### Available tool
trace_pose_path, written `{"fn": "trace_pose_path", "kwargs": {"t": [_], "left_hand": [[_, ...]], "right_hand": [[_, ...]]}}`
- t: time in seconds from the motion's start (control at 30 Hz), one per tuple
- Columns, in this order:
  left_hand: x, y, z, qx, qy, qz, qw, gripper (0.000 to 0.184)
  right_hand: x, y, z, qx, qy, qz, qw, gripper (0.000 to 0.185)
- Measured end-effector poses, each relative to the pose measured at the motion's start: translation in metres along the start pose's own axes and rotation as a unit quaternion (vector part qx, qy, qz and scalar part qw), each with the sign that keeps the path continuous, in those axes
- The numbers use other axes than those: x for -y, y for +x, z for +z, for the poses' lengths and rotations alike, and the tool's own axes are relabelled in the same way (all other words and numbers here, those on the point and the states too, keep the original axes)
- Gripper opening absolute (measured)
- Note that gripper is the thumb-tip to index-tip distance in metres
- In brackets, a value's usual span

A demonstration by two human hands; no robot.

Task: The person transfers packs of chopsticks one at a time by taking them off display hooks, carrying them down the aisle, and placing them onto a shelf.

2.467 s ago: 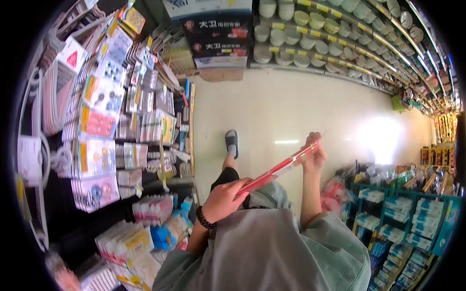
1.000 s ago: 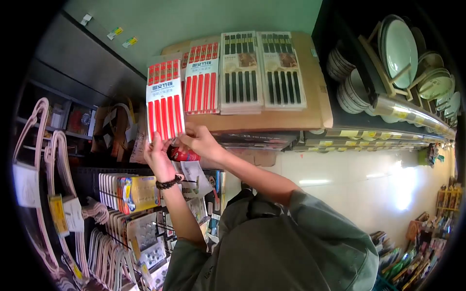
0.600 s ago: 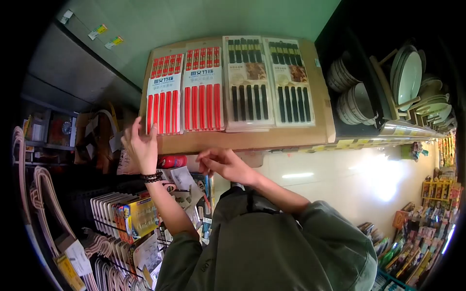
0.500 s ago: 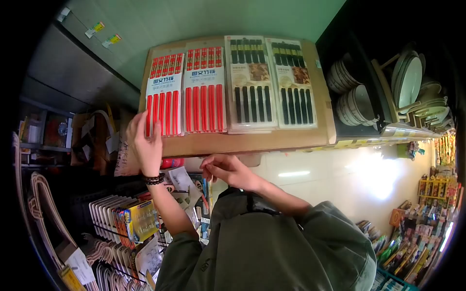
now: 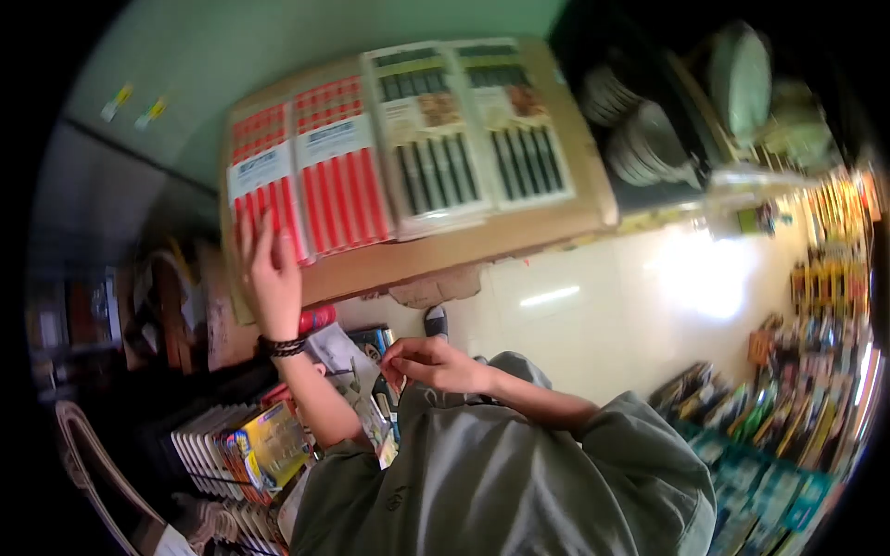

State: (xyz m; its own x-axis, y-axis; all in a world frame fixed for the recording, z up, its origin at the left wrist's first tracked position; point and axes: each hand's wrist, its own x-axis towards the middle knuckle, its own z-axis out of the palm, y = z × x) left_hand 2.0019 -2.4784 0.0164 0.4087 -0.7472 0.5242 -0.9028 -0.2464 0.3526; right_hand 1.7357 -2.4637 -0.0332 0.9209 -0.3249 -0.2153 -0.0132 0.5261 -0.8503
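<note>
My left hand, with a dark beaded bracelet at the wrist, lies with fingers stretched on the lower part of the leftmost pack of red chopsticks. A second red chopstick pack is beside it. Farther right lie two packs of black chopsticks, in line with the red ones. All rest on a brown cardboard box. In front of my body, apart from the box, my right hand is closed, thumb against curled fingers. Whatever it may hold is hidden.
Stacked bowls and upright plates stand on a dark shelf to the right. Hanging goods on a rack are at lower left. Shelves of packaged goods line the right, beyond the tiled floor.
The view has shifted and tilted, with some blur; the box and packs appear farther left. My left hand stays at the leftmost red pack. A foot now shows below the box.
</note>
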Motion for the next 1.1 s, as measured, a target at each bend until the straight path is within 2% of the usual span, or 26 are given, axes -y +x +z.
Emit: {"fn": "trace_pose_path", "kwargs": {"t": [0.07,0.13,0.17,0.2,0.23,0.27,0.3,0.33,0.4,0.43,0.47,0.53,0.6,0.67,0.7,0.83,1.1], "left_hand": [[0.004,-0.002,0.005,0.006,0.049,0.005,0.999,0.036],[-0.001,0.0,0.003,-0.034,0.156,0.084,0.984,0.032],[-0.008,0.005,-0.002,-0.077,0.095,0.138,0.983,0.028],[-0.025,0.004,-0.01,-0.096,0.132,0.131,0.978,0.025],[-0.033,-0.003,-0.007,-0.155,0.09,0.135,0.975,0.022],[-0.034,-0.006,0.0,-0.176,-0.036,0.138,0.974,0.021],[-0.061,-0.019,0.002,-0.184,-0.076,0.125,0.972,0.021],[-0.098,-0.038,0.009,-0.155,-0.229,0.062,0.959,0.023],[-0.177,-0.078,0.017,-0.073,-0.35,0.096,0.929,0.023],[-0.224,-0.108,0.016,0.0,-0.402,0.127,0.907,0.02],[-0.268,-0.14,0.012,0.074,-0.446,0.159,0.878,0.019],[-0.351,-0.205,-0.01,0.23,-0.424,0.274,0.832,0.017],[-0.408,-0.265,-0.022,0.333,-0.448,0.403,0.725,0.019],[-0.454,-0.324,-0.034,0.336,-0.487,0.515,0.62,0.021],[-0.472,-0.353,-0.041,0.352,-0.492,0.542,0.584,0.022],[-0.52,-0.441,-0.063,0.422,-0.492,0.597,0.473,0.023],[-0.604,-0.594,-0.08,0.525,-0.464,0.663,0.262,0.03]], "right_hand": [[0.001,-0.021,-0.002,-0.027,0.005,-0.037,0.999,0.02],[-0.004,-0.048,-0.006,-0.068,0.025,-0.07,0.995,0.018],[-0.009,-0.063,-0.007,-0.096,0.014,-0.108,0.989,0.018],[-0.013,-0.08,-0.01,-0.128,-0.001,-0.146,0.981,0.018],[-0.013,-0.104,-0.011,-0.157,-0.008,-0.146,0.977,0.018],[-0.016,-0.127,-0.008,-0.188,-0.01,-0.141,0.972,0.019],[-0.022,-0.152,-0.007,-0.229,-0.006,-0.154,0.961,0.019],[-0.029,-0.179,-0.005,-0.267,-0.002,-0.166,0.949,0.019],[-0.053,-0.231,-0.001,-0.334,0.025,-0.211,0.918,0.019],[-0.064,-0.259,0.005,-0.362,0.036,-0.236,0.901,0.018],[-0.074,-0.284,0.013,-0.391,0.042,-0.252,0.884,0.018],[-0.093,-0.341,0.031,-0.447,0.049,-0.291,0.845,0.017],[-0.116,-0.387,0.048,-0.494,0.097,-0.332,0.798,0.016],[-0.145,-0.433,0.065,-0.546,0.11,-0.385,0.736,0.016],[-0.155,-0.461,0.08,-0.574,0.13,-0.39,0.708,0.015],[-0.204,-0.532,0.114,-0.679,0.183,-0.437,0.561,0.013],[-0.291,-0.632,0.173,-0.786,0.229,-0.459,0.346,0.011]]}}
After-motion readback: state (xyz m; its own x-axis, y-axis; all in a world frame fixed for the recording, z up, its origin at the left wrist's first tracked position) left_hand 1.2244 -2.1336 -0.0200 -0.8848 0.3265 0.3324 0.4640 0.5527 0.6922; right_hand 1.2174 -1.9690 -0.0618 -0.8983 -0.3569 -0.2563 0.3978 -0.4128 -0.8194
